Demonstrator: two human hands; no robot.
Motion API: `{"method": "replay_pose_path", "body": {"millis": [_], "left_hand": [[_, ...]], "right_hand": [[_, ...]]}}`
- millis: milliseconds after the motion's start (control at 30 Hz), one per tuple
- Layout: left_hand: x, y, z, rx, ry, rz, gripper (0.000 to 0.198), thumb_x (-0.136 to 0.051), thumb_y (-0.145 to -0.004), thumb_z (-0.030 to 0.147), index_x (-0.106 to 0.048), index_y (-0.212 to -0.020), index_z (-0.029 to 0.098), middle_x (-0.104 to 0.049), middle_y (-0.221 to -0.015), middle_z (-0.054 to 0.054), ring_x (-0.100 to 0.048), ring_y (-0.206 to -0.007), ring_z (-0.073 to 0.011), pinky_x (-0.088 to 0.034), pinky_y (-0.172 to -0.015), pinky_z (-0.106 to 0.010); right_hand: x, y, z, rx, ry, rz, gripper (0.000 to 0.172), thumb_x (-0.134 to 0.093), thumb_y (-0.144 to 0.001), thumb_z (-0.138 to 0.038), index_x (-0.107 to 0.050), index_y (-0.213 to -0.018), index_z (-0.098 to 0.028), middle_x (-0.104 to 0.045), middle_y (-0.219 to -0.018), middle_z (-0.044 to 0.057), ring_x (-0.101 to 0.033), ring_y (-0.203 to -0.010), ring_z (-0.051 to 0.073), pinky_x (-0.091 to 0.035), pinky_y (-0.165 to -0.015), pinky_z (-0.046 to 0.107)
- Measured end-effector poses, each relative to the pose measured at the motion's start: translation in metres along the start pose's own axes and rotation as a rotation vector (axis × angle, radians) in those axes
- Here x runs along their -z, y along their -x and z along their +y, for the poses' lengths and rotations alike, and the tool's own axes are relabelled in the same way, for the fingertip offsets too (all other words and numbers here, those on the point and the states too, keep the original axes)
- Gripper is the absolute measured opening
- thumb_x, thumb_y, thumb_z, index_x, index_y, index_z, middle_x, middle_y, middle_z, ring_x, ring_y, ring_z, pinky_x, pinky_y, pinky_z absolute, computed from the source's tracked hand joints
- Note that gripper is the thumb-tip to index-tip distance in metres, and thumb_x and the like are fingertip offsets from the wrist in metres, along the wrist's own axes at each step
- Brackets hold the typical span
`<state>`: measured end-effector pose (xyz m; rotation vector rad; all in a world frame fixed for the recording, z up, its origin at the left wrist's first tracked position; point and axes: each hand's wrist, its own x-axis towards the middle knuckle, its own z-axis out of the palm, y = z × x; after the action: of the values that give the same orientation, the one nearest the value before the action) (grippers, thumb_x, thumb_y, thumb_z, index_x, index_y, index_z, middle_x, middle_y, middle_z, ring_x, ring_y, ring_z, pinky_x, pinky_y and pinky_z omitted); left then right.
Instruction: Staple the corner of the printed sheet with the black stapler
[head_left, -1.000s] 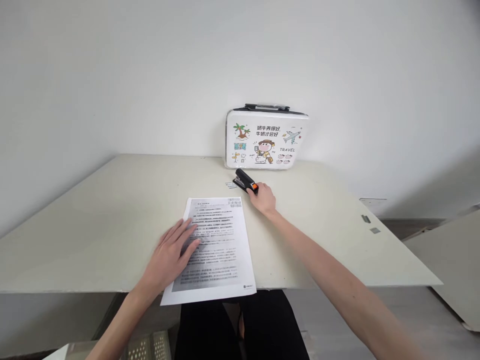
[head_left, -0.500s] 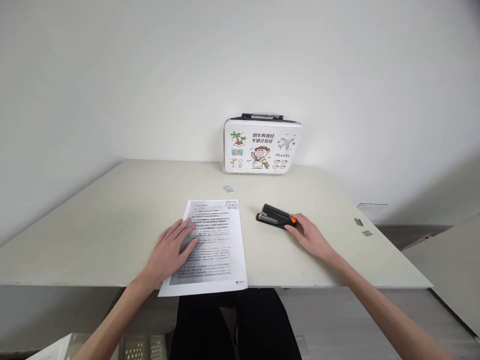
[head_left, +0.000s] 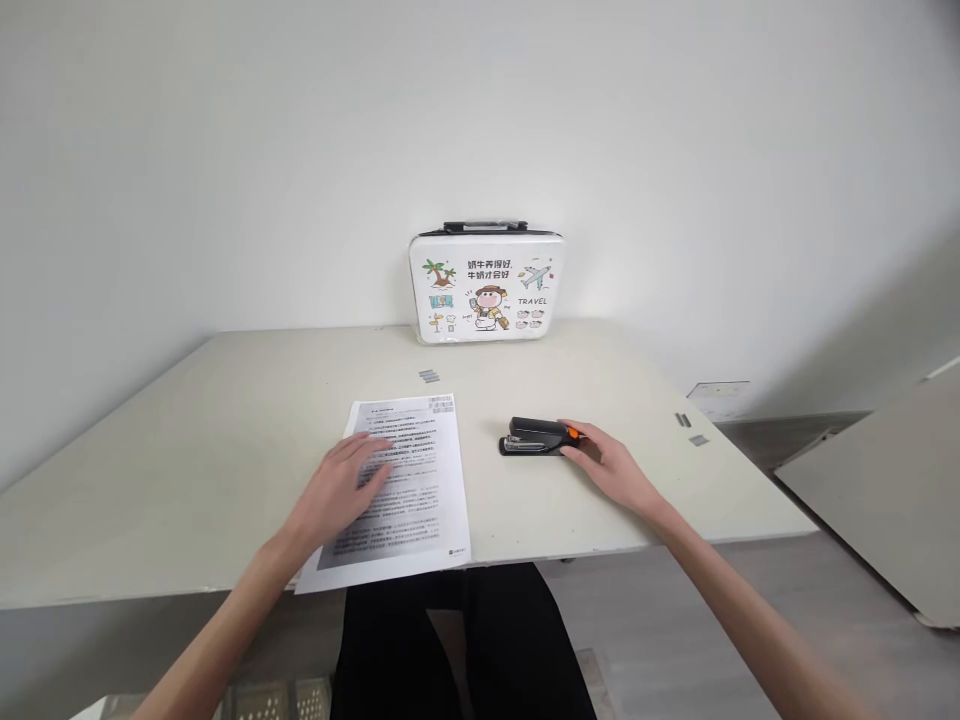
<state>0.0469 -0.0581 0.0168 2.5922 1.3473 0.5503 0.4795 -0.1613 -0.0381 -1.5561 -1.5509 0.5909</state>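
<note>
A printed sheet of paper (head_left: 412,500) lies on the table, its lower edge reaching past the front edge. My left hand (head_left: 346,485) rests on the sheet's left half, fingers stretched out and apart, covering part of the text. To the right of the paper, a black stapler with an orange part (head_left: 536,437) sits on the tabletop, its front end pointing left toward the sheet. My right hand (head_left: 611,468) grips the stapler's rear end between thumb and fingers. The stapler's jaws are apart, with nothing visible between them.
A white cartoon-printed case (head_left: 487,285) with a black handle stands against the wall at the back of the table (head_left: 187,470). Small grey strips (head_left: 429,376) lie beyond the paper. More strips (head_left: 698,440) are near the right edge. Perforated containers (head_left: 274,700) stand below at left.
The view has shifted, moving the case and strips left in the picture. The stapler has turned to lie more level across the table, still in my right hand. My left hand stays on the paper.
</note>
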Motion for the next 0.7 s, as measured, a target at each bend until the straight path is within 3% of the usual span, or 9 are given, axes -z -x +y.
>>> {"method": "replay_pose_path", "body": {"millis": [167,333,500,700], "left_hand": [[-0.023,-0.036,0.062,-0.154,0.115,-0.08,0.033,-0.052,-0.101,0.045,-0.069,-0.122,0.027,-0.072,-0.131,-0.004,-0.062,-0.128,-0.0276,-0.047,-0.113,-0.047],[-0.058,-0.08,0.106,-0.246,0.192,-0.102,0.029,-0.064,-0.097,0.039,-0.069,-0.122,0.025,-0.073,-0.127,-0.005,-0.064,-0.124,-0.028,-0.047,-0.109,-0.045],[-0.075,-0.111,0.123,-0.278,0.194,-0.152,0.02,-0.069,-0.094,0.037,-0.073,-0.107,0.023,-0.077,-0.114,-0.005,-0.069,-0.109,-0.0285,-0.051,-0.097,-0.042],[-0.083,-0.114,0.126,-0.251,0.22,-0.113,0.018,-0.07,-0.094,0.041,-0.072,-0.093,0.023,-0.077,-0.099,-0.003,-0.069,-0.096,-0.026,-0.052,-0.084,-0.038]], "right_hand": [[0.001,0.0,-0.007,-0.048,-0.039,0.053,0.053,-0.06,-0.095,-0.059,-0.063,-0.138,-0.028,-0.069,-0.137,0.009,-0.069,-0.11,0.027,-0.052,-0.104,0.045],[0.003,-0.003,-0.017,-0.124,-0.092,0.086,0.05,-0.042,-0.103,-0.06,-0.07,-0.126,-0.025,-0.071,-0.134,0.008,-0.064,-0.123,0.027,-0.047,-0.109,0.041],[-0.002,-0.011,-0.018,-0.153,-0.088,0.138,0.054,-0.036,-0.104,-0.062,-0.072,-0.114,-0.023,-0.076,-0.12,0.008,-0.067,-0.113,0.027,-0.047,-0.103,0.039],[-0.006,-0.017,-0.016,-0.19,-0.086,0.16,0.054,-0.036,-0.103,-0.063,-0.073,-0.108,-0.023,-0.077,-0.116,0.008,-0.066,-0.111,0.028,-0.048,-0.098,0.038]]}}
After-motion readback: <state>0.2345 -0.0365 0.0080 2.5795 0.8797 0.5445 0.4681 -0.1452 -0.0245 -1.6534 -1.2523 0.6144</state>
